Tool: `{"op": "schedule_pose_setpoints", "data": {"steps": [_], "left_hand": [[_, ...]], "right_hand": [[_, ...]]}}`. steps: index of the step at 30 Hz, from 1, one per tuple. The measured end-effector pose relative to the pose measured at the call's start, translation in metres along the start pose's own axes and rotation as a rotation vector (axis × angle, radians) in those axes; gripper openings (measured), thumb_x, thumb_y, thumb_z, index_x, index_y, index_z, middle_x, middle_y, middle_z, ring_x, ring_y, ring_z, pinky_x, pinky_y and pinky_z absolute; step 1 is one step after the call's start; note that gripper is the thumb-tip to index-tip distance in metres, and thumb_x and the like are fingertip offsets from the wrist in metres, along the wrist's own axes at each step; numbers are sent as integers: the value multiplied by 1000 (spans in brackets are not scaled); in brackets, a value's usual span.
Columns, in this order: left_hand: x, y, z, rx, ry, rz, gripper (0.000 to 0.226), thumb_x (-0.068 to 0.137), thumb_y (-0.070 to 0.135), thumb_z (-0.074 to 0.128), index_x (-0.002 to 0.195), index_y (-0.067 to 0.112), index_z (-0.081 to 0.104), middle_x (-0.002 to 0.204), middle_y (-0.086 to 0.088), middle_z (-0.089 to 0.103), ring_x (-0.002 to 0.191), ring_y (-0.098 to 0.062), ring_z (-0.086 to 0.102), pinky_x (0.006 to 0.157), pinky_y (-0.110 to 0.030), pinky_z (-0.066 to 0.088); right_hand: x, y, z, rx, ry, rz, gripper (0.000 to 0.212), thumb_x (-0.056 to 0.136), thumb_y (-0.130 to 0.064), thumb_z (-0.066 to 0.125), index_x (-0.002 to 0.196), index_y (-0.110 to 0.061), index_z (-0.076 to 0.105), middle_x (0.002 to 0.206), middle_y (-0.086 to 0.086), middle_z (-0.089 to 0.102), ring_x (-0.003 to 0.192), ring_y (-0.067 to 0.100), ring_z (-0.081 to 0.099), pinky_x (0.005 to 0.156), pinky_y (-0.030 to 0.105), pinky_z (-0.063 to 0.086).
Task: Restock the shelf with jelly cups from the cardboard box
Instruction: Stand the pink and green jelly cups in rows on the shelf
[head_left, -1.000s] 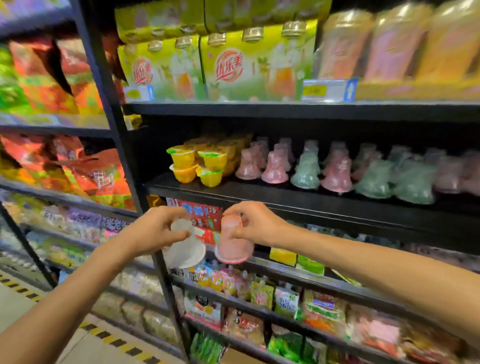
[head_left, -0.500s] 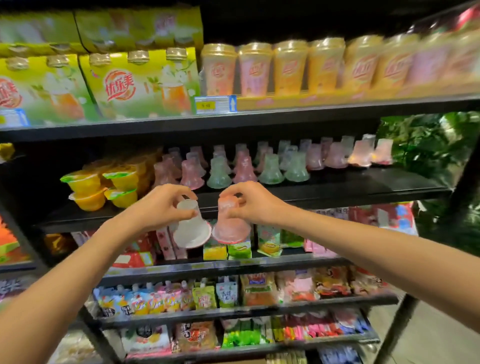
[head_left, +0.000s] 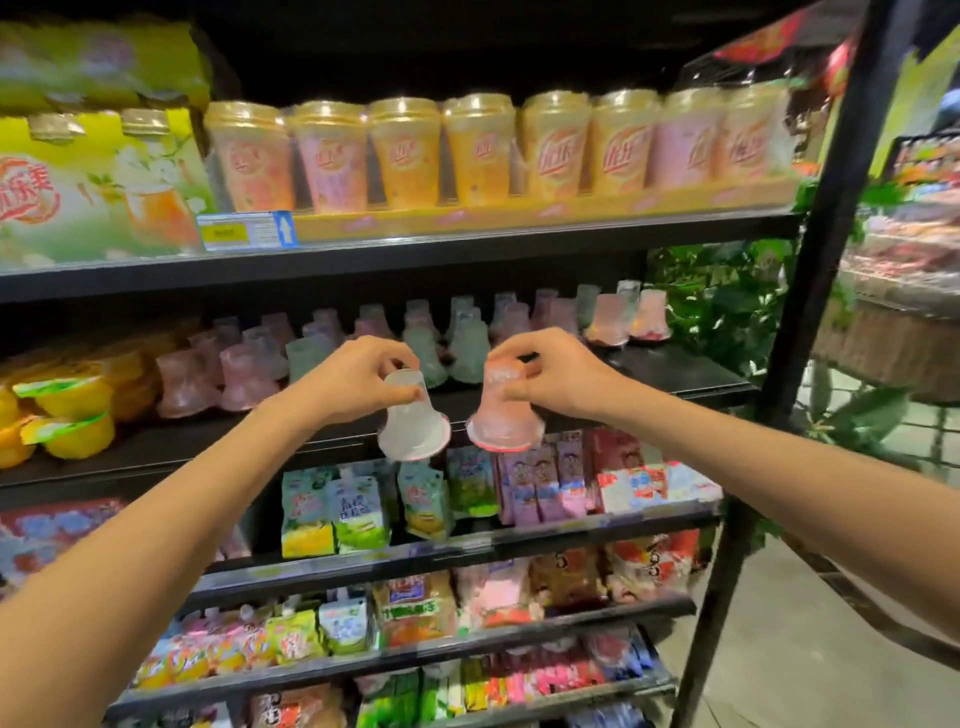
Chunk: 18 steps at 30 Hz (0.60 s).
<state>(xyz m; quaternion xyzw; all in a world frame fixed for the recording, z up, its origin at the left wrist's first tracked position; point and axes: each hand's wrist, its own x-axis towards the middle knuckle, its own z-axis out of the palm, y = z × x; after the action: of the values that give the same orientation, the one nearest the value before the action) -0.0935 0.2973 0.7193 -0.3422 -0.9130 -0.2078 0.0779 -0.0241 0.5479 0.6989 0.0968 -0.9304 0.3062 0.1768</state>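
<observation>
The person's left hand (head_left: 358, 382) is pinching a clear whitish bell-shaped plastic jelly cup (head_left: 414, 423) by its narrow top, wide sealed rim hanging down; the right hand (head_left: 545, 375) is pinching a pink bell-shaped plastic jelly cup (head_left: 505, 414) the same way. Both are hovering before the black metal shelf (head_left: 691, 376), whose bare patch is lying toward three o'clock. The cups are probably light, slick and easily dented, so the stiffer narrow end suits gripping. The cardboard box is lying out of view, and motion blur is smearing the shelved cups.
</observation>
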Motion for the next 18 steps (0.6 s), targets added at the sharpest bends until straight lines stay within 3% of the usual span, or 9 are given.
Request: {"op": "schedule_pose_setpoints", "data": {"steps": [3,7,12,18], "left_hand": [[34,32,20,3,36,13,28,81,35,75,105,22,69,84,1,66,76,-14,60,67,-30,45],[71,66,44,-22,92,8,32,84,34,73,110,16,68,91,0,66,81,-17,60,70,-28,40],[107,90,66,-28,113,-39,34,85,31,72,113,11,67,92,-1,59,85,-17,56,71,-28,38],[144,93,89,-33,156,-96,38,84,32,72,115,11,66,109,-2,61,96,-17,56,74,-30,42]], "right_hand": [[-4,41,-34,2,31,29,38,76,-23,80,113,-25,72,112,-7,70,95,11,67,88,37,56],[-3,82,-72,-61,35,29,41,78,-23,80,118,-22,71,113,-8,68,93,7,61,81,21,46],[4,118,-99,3,78,56,40,82,-17,77,121,-18,69,111,-8,64,99,6,58,83,19,44],[18,149,-95,0,103,93,47,81,-15,75,127,-20,64,125,-4,64,113,12,58,96,29,49]]}}
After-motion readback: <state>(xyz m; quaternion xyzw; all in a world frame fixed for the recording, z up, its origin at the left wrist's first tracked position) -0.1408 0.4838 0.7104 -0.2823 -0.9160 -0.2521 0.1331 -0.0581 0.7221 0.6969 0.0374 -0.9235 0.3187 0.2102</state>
